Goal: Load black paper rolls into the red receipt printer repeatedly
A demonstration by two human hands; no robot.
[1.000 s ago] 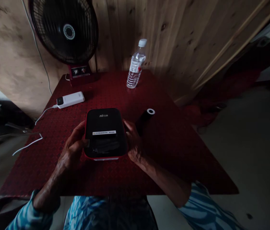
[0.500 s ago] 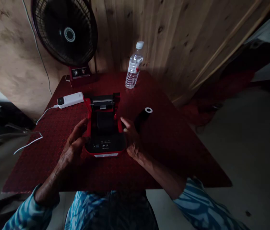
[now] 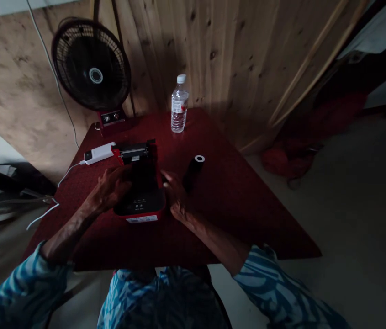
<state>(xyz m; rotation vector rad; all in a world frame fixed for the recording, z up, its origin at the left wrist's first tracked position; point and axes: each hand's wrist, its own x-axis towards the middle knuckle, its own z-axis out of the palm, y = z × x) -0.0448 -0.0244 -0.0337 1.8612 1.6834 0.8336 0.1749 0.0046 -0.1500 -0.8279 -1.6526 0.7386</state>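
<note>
A red and black label printer (image 3: 143, 205) sits on the table in front of me, its lid (image 3: 134, 151) tipped back toward the wall. My left hand (image 3: 110, 188) reaches over the printer's left wall, fingers stretched into the dark paper bay and thumb apart. Shadow hides the fingertips and the bay floor. Against the printer's right side, my right hand (image 3: 175, 192) steadies the body with its fingers along the wall. Just beyond that hand stands a dark roll with a white end and a hollow core (image 3: 199, 159).
A red patterned table (image 3: 234, 205) carries a water bottle (image 3: 179, 107) at the back and a fan (image 3: 92, 68) at the back left. Beside the printer's raised lid lies a white power bank (image 3: 102, 153) with a white cable (image 3: 67, 172). A wooden wall (image 3: 234, 68) stands behind.
The printer's lid has swung open and back. My left hand has moved from the printer's left side to over its bay. My right hand stays at the right side.
</note>
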